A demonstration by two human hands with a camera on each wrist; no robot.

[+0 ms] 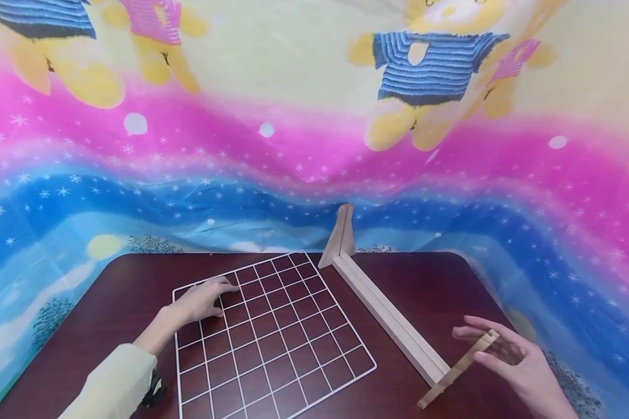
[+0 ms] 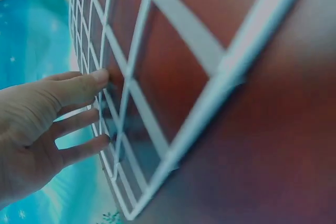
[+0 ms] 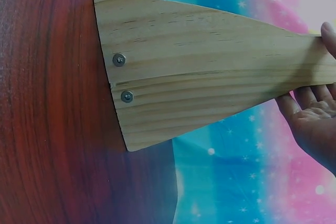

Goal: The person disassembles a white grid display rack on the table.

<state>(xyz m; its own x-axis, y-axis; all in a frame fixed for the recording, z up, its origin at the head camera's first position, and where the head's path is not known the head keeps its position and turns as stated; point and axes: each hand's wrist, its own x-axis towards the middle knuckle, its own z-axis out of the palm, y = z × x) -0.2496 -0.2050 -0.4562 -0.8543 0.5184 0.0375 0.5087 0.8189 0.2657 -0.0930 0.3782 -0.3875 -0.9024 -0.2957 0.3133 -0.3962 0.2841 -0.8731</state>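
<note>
A white wire grid panel [image 1: 264, 364] lies on the dark red-brown table. Over its far left part is my left hand [image 1: 201, 299], fingers loosely spread and fingertips right at the wires; the left wrist view shows the thumb [image 2: 101, 76] beside a wire. To the right stands a pale wooden stand [image 1: 393, 320], a long bar joining two tapered upright end boards. My right hand [image 1: 519, 355] holds the narrow top of the near end board [image 3: 205, 61], thumb on one edge and fingers along the other. Two screws [image 3: 119, 60] sit near that board's wide base.
The far end board [image 1: 340, 235] rises near the table's back edge. A patterned cloth [image 1: 293, 151] with bears and snowflakes hangs behind and around the table [image 1: 136, 279]. A dark band [image 1: 154, 389] shows at the left sleeve's cuff.
</note>
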